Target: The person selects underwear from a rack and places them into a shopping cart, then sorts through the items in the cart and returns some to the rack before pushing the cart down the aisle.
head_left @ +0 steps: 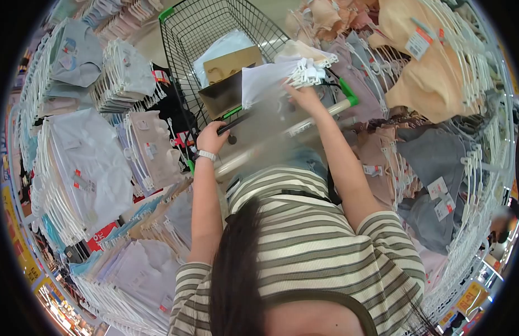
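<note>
My left hand (213,138), with a pale watch band at the wrist, is closed around a dark bar (236,122) at the near end of the shopping cart (178,42). My right hand (305,99) is closed at a bunch of white clothes hangers (308,74), with the fingertips partly hidden. White and pale underwear (262,84) hangs from them over the cart's near end. Inside the cart sit an open cardboard box (240,64) and a white bag-like bundle (226,45). A blurred, see-through patch lies between my hands.
Racks of underwear on white hangers close in on both sides: white and grey pieces (91,162) at left, peach pieces (433,67) and grey pieces (433,185) at right. The cart's pale push handle (240,161) runs just before my body. Floor (142,42) shows beside the cart.
</note>
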Available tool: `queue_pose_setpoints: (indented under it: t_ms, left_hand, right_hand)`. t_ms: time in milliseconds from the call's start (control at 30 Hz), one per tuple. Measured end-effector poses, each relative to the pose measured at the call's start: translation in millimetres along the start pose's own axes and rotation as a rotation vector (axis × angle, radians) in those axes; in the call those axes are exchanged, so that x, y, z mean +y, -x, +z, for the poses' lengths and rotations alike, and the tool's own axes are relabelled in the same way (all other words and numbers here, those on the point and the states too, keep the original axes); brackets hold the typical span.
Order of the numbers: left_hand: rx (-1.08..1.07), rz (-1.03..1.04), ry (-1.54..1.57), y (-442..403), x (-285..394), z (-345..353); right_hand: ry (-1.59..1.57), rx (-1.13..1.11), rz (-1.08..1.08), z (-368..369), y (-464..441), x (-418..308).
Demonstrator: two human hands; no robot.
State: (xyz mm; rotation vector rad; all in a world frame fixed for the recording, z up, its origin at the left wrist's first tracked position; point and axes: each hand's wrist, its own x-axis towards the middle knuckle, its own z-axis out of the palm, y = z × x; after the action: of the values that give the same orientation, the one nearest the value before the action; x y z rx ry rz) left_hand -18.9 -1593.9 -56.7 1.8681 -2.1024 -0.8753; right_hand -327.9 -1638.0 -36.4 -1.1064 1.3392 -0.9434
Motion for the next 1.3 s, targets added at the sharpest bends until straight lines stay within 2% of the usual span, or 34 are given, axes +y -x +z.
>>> queue_pose_setpoints:
  t_ms: [200, 233, 267, 333, 400, 467, 633, 733, 867, 933, 1100, 1200, 1267, 1300]
  left_hand:
    - [-0.015, -0.013, 0.024, 36, 17, 11]
    - [-0.017, -0.007, 0.021, 43, 18, 14]
    - [-0.018, -0.016, 0.031, 50, 19, 17]
    - [-0.020, -0.014, 0.039, 62, 23, 23]
    - [0.003, -0.017, 0.027, 78, 25, 31]
    - [0.011, -0.026, 0.004, 94, 29, 39]
    - [0.026, -0.007, -0.009, 135, 41, 58]
    - [0.006, -0.035, -0.008, 161, 48, 69]
    - [0.021, -0.004, -0.002, 195, 54, 82]
    - [0.002, -0.052, -0.015, 211, 57, 88]
    - [-0.005, 0.001, -0.027, 244, 56, 100]
    - [-0.005, 0.046, 0.028, 267, 52, 110]
    - [0.028, 0.089, 0.036, 280, 42, 121]
    - [0.052, 0.144, 0.047, 289, 37, 128]
  right_hand:
    - [0.045, -0.033, 0.115, -9, 50, -20]
    - [-0.016, -0.023, 0.025, -8, 56, -12]
    - [-0.018, -0.016, 0.023, -8, 61, -7]
    - [0.114, 0.026, -0.129, -11, 73, 0]
    - [0.149, 0.023, -0.105, -15, 86, 17]
    - [-0.013, -0.095, -0.186, -19, 93, 46]
    - [0.035, -0.095, -0.174, -22, 135, 69]
    - [-0.088, -0.103, -0.053, -23, 164, 78]
    - [-0.112, -0.086, -0.020, -25, 202, 86]
    - [-0.015, -0.086, -0.094, -29, 223, 88]
    - [-0.048, -0.056, -0.123, -27, 263, 101]
    - [0.101, -0.016, -0.126, -30, 297, 95]
    - [0.219, 0.010, -0.237, -32, 312, 118]
    - [0.247, -0.044, -0.073, -38, 326, 103]
